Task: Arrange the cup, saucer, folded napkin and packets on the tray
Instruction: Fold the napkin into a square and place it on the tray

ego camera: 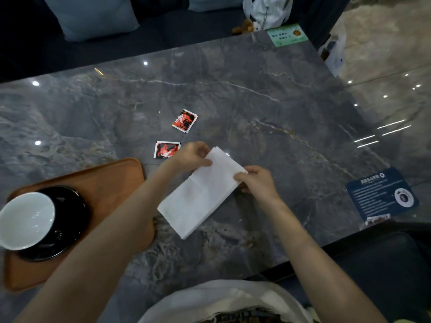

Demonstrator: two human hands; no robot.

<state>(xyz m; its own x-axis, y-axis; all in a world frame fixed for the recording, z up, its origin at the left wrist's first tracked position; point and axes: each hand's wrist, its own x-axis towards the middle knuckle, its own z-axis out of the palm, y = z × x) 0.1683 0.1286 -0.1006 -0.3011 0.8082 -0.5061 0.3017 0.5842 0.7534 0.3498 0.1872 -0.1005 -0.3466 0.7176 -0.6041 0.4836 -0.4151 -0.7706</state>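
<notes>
Grey marble table: left hand and right hand each grip clamped on the napkin.

both hands pinch the white napkin beside the tray.

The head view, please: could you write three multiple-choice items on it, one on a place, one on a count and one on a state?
1. Where does the cup stand?
A. on the black saucer on the tray
B. on the bare table
C. on the napkin

2. How many red packets lie on the table?
A. one
B. two
C. four

3. How is the white napkin held?
A. by no hand
B. by one hand
C. by both hands

Answers: 1 A, the saucer sits under the cup on the tray. 2 B, one packet lies beyond another. 3 C, the left hand and right hand pinch its far end.
</notes>
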